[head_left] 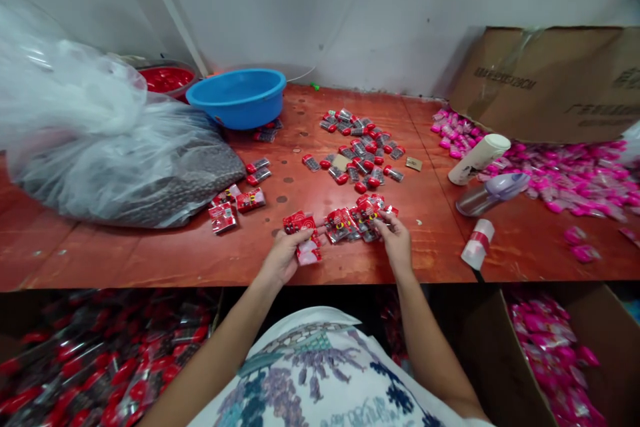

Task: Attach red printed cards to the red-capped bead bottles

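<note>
My left hand point(284, 255) is closed around a few small red printed cards point(309, 255), thumb on top, above the front of the red-brown table. My right hand point(397, 240) pinches a small red-carded packet point(371, 207) at the right end of a row. Between both hands lie several more red-carded packets point(341, 223), with clear and dark parts showing below the red print. Beyond them is a loose group of small containers with red caps and dark contents point(363, 163). Stacks of red cards point(223, 218) sit left of my left hand.
A clear bag of dark beads point(175, 167) and a blue basin point(240, 97) stand left. At right are a white roll point(477, 159), a purple-topped bottle point(493, 193), pink packets point(550, 177) and a cardboard box point(545, 87). Boxes of red point(115, 360) and pink items point(555, 360) sit below.
</note>
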Demonstrator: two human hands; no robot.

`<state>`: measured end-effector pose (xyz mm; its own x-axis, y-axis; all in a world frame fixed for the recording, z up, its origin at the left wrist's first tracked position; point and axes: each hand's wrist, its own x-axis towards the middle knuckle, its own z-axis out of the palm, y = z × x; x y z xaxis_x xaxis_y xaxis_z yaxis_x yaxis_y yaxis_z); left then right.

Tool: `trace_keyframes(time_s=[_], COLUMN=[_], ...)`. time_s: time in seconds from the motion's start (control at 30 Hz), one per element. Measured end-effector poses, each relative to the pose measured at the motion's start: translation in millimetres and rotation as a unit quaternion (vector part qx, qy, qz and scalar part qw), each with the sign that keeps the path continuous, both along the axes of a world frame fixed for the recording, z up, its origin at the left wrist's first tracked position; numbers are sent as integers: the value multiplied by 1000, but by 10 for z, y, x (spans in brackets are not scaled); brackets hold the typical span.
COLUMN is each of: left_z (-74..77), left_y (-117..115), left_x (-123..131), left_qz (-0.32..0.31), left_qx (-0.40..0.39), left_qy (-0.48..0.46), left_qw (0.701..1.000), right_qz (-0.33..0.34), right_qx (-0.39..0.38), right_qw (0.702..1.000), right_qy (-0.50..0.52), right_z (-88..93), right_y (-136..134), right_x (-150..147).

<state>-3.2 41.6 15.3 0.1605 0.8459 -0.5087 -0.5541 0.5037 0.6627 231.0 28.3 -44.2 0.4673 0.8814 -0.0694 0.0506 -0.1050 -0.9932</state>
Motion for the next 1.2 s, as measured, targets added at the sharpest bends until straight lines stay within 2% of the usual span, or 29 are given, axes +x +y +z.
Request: trace_keyframes(time_s=[0.1,0.23,0.37,0.47,0.57,0.63,0.7,0.77,0.8,0.9,0.97,1.03,1.1,1.2], left_z=[-49,-103,-129,-130,-121,-121,-130,-149,-161,-185,-189,-194,-208,-239], left_y=[14,21,-11,-28,-10,19,50,73,80,83,75,67,69,97], left_x=[92,271,359,341,279,237,209,200,200,185,139,58,-43,-190], left_qz=[5,-13,-41,-49,-31,-5,24,47,59,87,99,103,115,167], left_qx=[30,92,108,104,86,70,60,59,61,63,58,53,53,42], left_qy=[25,31,40,33,14,-3,-11,-9,-6,4,11,19,24,24], left_qw=[999,995,992,993,996,998,998,997,996,994,993,993,992,985], right_qz=[44,126,146,152,116,65,12,13,42,184,227,249,303,381], right_qx=[-9,-8,7,0,-10,-8,10,42,56,75,83,92,101,84], right_qw=[999,990,988,988,993,991,971,954,956,965,960,949,920,848], right_qy=[28,55,42,31,-21,-119,-240,-298,-286,-170,-141,-172,-225,-359], right_z=[40,127,129,83,63,87,135,188,211,254,262,267,280,318], right_y=[-41,-139,-184,-159,-98,-52,-16,0,-2,-26,-27,17,126,454], right_x=[15,-125,-272,-272,-131,-26,-9,-139,-257,-696,-933,-1058,-1077,-971])
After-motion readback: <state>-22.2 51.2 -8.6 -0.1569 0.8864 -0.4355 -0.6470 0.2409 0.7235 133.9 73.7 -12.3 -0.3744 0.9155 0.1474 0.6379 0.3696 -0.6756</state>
